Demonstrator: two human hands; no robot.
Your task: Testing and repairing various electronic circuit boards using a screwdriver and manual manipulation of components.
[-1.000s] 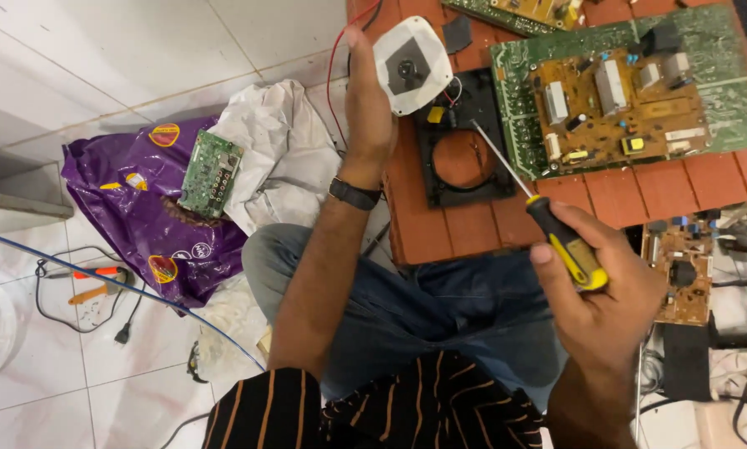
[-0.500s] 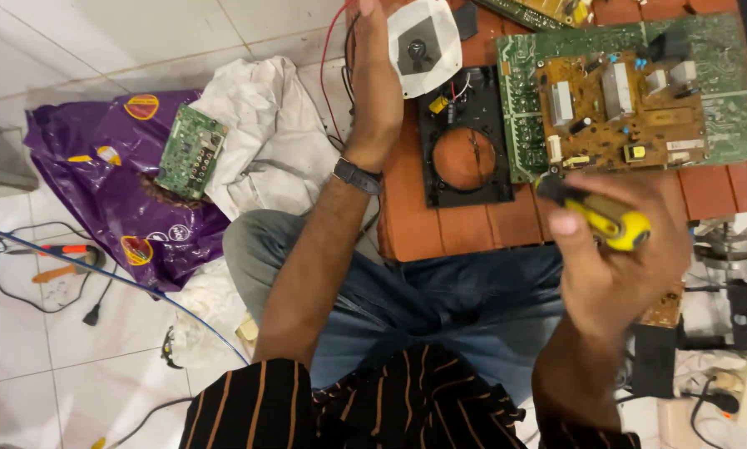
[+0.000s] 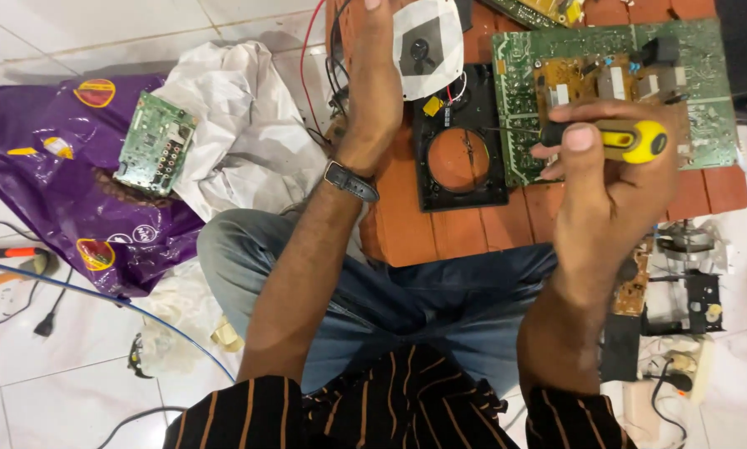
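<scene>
Right hand [image 3: 615,179] fingers closed around yellow-handled screwdriver [image 3: 631,140], tip toward green circuit board [image 3: 523,100]; left hand [image 3: 372,79] fingers cupping white speaker [image 3: 427,37]; likely mid-unscrewing, next seating tip squarely.

The left hand [image 3: 372,79] runs off the top edge, so its fingertips and whatever they touch cannot be seen. Just right of it, the white speaker cone [image 3: 427,37] is clipped by the same edge. The right hand [image 3: 610,183] wraps the yellow screwdriver [image 3: 631,140], hiding most of the handle; its thin shaft, left of the grip, is too faint to follow to the tip. The green circuit board [image 3: 698,58] beneath that grip is partly covered. Beyond the fist, a dark object [image 3: 744,50] is cut by the right edge.
</scene>
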